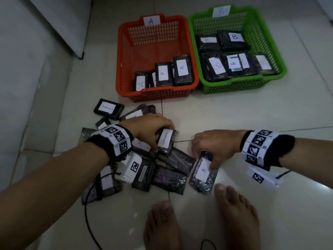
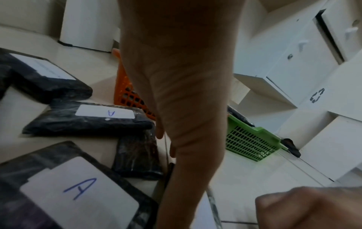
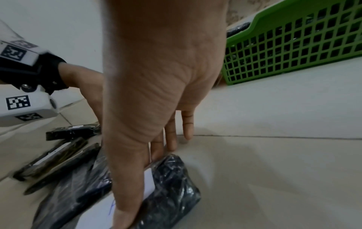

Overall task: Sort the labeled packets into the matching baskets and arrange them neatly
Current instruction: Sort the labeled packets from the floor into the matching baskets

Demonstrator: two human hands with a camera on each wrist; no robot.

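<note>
An orange basket (image 1: pixel 126 56) tagged A holds several A packets, and a green basket (image 1: pixel 259 33) tagged B holds several B packets. A heap of black packets with white labels lies on the floor before them. My left hand (image 1: pixel 158 137) grips one packet (image 1: pixel 166 141) by its edges at the heap's right side; its letter is unreadable. My right hand (image 1: pixel 201 157) pinches the packet labelled A (image 1: pixel 203 173), thumb on the label and fingers over its far end. In the right wrist view that packet (image 3: pixel 172 186) lies on the tiles under the fingers (image 3: pixel 170 139). In the left wrist view, two loose A packets (image 2: pixel 78 193) (image 2: pixel 105 113) lie beside the hand.
My bare feet (image 1: pixel 162 228) (image 1: pixel 237 213) stand just behind the heap. A black cable (image 1: pixel 88 219) loops across the floor at the lower left. A white cabinet (image 1: pixel 59 24) stands at the far left, and white drawers (image 2: pixel 305 69) are behind the green basket (image 2: pixel 252 139).
</note>
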